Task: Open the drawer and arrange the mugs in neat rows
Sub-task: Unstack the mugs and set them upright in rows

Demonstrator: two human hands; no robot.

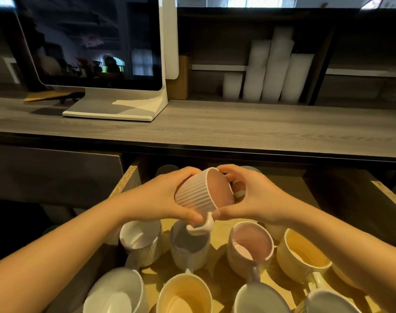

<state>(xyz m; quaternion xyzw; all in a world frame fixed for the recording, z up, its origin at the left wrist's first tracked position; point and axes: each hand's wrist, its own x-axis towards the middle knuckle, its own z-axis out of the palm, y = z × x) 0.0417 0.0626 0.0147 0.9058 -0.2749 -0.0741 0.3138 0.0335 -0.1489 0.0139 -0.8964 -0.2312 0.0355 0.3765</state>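
while tipped rightward, pink mug (196,193), handle down

Mugs (251,247) stand in rows in the open drawer (129,177) below the counter (215,125); monitor (97,53) on the counter's left.

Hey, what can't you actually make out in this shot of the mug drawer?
Head view only:
- Back of the drawer: dark under the counter and blocked by both hands; mugs there can't be counted.
- Front-row mugs, like the yellow mug: cut off by the bottom edge.
- Pink ribbed mug: far side hidden by the fingers.
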